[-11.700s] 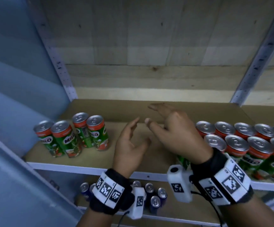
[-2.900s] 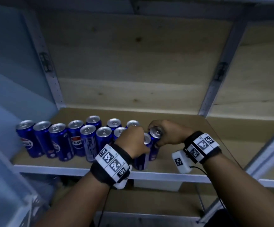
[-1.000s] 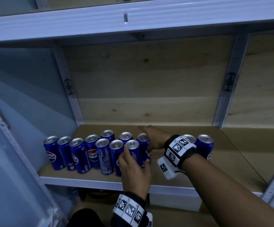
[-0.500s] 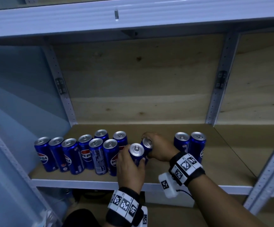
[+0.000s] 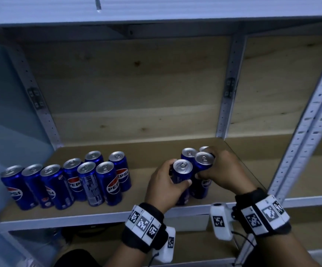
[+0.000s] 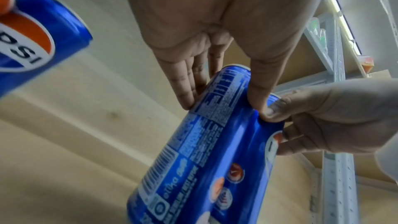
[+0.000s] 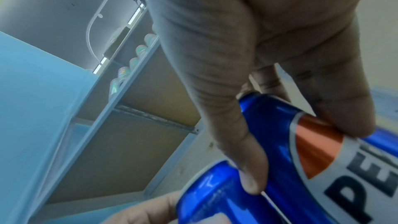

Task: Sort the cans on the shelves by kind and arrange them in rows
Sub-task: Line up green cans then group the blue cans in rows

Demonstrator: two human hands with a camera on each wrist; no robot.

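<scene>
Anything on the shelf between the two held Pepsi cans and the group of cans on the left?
Nothing visible. The left hand grips one can and the right hand another; between them and the left group lies only bare shelf board. Two more cans stand behind the held pair, not in the path.

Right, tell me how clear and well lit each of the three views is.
Head view: dim and bluish, wide-angle bend in the shelf post, cans readable. Left wrist view: brighter, held can fairly sharp, glare from a ceiling light. Right wrist view: motion-blurred, fingers and can logo soft.
</scene>
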